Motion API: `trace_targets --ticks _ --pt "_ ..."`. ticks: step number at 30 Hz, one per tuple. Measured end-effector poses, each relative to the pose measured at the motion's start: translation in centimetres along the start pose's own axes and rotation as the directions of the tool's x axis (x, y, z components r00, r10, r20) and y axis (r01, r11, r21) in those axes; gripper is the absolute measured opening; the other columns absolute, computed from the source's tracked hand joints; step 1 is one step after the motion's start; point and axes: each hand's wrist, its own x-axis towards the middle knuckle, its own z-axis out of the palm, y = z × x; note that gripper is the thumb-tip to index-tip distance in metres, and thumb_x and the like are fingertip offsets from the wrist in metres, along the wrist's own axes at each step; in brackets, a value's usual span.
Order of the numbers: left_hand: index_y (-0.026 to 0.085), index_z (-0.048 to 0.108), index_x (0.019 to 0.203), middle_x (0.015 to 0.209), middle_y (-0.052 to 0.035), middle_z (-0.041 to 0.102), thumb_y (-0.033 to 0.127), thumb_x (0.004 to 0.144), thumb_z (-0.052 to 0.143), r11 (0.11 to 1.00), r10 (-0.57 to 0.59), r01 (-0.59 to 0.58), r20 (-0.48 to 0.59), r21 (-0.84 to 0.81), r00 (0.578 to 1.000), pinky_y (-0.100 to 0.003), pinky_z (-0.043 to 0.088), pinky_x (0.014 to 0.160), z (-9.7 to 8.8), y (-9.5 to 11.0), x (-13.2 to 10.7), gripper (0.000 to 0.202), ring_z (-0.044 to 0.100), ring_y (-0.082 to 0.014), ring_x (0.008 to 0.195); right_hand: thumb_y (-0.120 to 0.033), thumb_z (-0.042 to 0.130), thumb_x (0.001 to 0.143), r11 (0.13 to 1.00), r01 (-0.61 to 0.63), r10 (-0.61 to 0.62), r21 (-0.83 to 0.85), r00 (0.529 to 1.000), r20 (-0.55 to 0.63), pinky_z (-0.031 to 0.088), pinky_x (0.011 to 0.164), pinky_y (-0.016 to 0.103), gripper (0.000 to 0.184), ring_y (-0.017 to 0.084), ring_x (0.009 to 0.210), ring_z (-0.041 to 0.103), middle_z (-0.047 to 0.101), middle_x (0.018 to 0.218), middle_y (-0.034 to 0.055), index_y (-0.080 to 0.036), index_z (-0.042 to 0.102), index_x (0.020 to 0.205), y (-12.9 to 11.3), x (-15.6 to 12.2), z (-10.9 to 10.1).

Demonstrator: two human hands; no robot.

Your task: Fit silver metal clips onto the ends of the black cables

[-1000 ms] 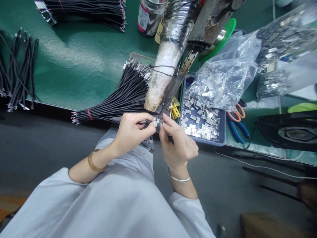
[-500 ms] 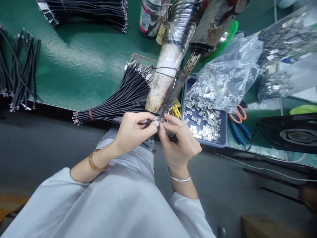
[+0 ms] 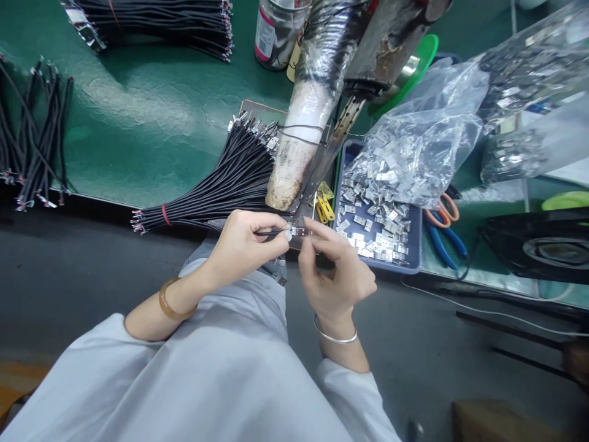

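My left hand (image 3: 251,240) pinches a black cable (image 3: 269,232) near its end between thumb and forefinger. From those fingertips a small silver metal connector, looking like a USB plug (image 3: 299,231), points right. My right hand (image 3: 338,264) is at the plug's far end, thumb and forefinger parted with a gap around its tip; I make out no firm grip. Just beyond the hands, a bundle of black cables (image 3: 216,184) lies tied with a red band (image 3: 165,214). Above the plug is a slanting perforated metal rod of a soldering-iron-like tool (image 3: 348,120).
A blue tray (image 3: 415,245) of loose metal shells is right of my hands, a plastic bag (image 3: 442,129) over it. Beside it lie orange-and-blue-handled pliers (image 3: 444,236). A wrapped white tube (image 3: 294,147) leans overhead. More cables (image 3: 41,129) lie left on the green table (image 3: 133,110).
My right thumb and forefinger have drawn apart and slightly right, so the metal plug now shows between the hands. My left hand keeps its pinch. The view has shifted slightly.
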Motion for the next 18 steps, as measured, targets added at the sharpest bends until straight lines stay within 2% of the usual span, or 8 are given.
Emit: trace_targets --ticks 3,5,7,9,11,13,15,18 --pt "0.013 0.08 0.078 0.067 -0.0022 0.074 0.016 0.081 0.06 0.968 0.188 -0.186 0.005 0.169 0.982 -0.016 0.042 0.053 0.1 -0.3 -0.3 0.02 0.059 -0.0094 0.057 -0.016 0.063 0.097 0.982 -0.166 0.164 0.091 0.986 0.022 0.054 0.052 0.017 0.009 0.01 0.057 0.072 0.077 0.081 -0.0022 -0.023 0.056 0.094 0.2 0.2 0.0" --pt "0.014 0.078 0.076 0.066 -0.0027 0.074 0.013 0.082 0.058 0.904 0.353 -0.344 0.012 0.255 0.936 -0.017 0.044 0.056 0.0 -0.5 -0.5 0.021 0.059 -0.0092 0.057 -0.02 0.058 0.1 0.938 -0.298 0.274 0.179 0.951 0.143 0.047 0.043 0.015 0.01 0.006 0.043 0.06 0.064 0.065 -0.0095 -0.024 0.053 0.093 0.4 0.4 -0.1" --pt "0.014 0.076 0.074 0.064 -0.0024 0.071 0.013 0.081 0.058 0.864 0.441 -0.428 0.009 0.265 0.897 -0.018 0.044 0.056 -0.1 -0.7 -0.6 0.019 0.055 -0.0083 0.054 -0.021 0.056 0.101 0.887 -0.379 0.31 0.263 0.913 0.266 0.044 0.041 0.014 0.011 0.005 0.04 0.054 0.054 0.061 -0.0122 -0.024 0.05 0.092 0.5 0.6 -0.1" --pt "0.014 0.073 0.072 0.057 0.0007 0.064 0.014 0.08 0.06 0.902 0.39 -0.383 0.002 0.199 0.921 -0.018 0.038 0.05 -0.4 -0.7 -0.6 0.015 0.046 -0.0066 0.049 -0.021 0.055 0.101 0.888 -0.353 0.269 0.296 0.919 0.289 0.051 0.048 0.015 0.01 0.007 0.05 0.062 0.059 0.068 -0.0091 -0.024 0.051 0.092 0.7 0.6 0.0" --pt "0.013 0.07 0.07 0.051 0.0046 0.051 0.017 0.079 0.061 0.968 0.239 -0.241 0.033 0.071 0.97 -0.018 0.03 0.045 -0.7 -0.6 -0.6 0.013 0.036 -0.0056 0.046 -0.018 0.057 0.1 0.953 -0.186 0.135 0.237 0.967 0.214 0.058 0.061 0.019 0.009 0.01 0.068 0.071 0.068 0.08 -0.003 -0.023 0.054 0.093 0.8 0.4 0.1" --pt "0.013 0.067 0.066 0.049 0.0064 0.041 0.019 0.078 0.06 0.994 0.097 -0.091 0.098 -0.055 0.99 -0.019 0.025 0.044 -0.9 -0.4 -0.5 0.014 0.03 -0.0053 0.047 -0.013 0.059 0.098 0.992 0.001 -0.017 0.124 0.991 0.129 0.06 0.071 0.022 0.01 0.013 0.082 0.075 0.074 0.09 0.0021 -0.022 0.057 0.096 0.9 0.1 0.1" --pt "0.012 0.065 0.066 0.05 0.0063 0.039 0.021 0.077 0.06 0.992 0.031 -0.015 0.132 -0.123 0.991 -0.019 0.024 0.045 -1.0 -0.3 -0.4 0.014 0.029 -0.0055 0.048 -0.01 0.06 0.098 0.997 0.069 -0.071 0.044 0.996 0.046 0.058 0.069 0.02 0.012 0.013 0.078 0.075 0.076 0.087 0.0023 -0.022 0.059 0.099 0.7 -0.3 -0.1" --pt "0.012 0.065 0.068 0.052 0.0055 0.041 0.023 0.077 0.06 0.993 0.009 0.006 0.127 -0.121 0.992 -0.019 0.026 0.047 -1.0 -0.3 -0.5 0.015 0.031 -0.0057 0.05 -0.014 0.062 0.098 0.998 0.053 -0.054 -0.027 0.998 -0.02 0.051 0.056 0.018 0.01 0.008 0.056 0.066 0.073 0.073 -0.003 -0.023 0.063 0.102 0.1 -0.5 -0.7"
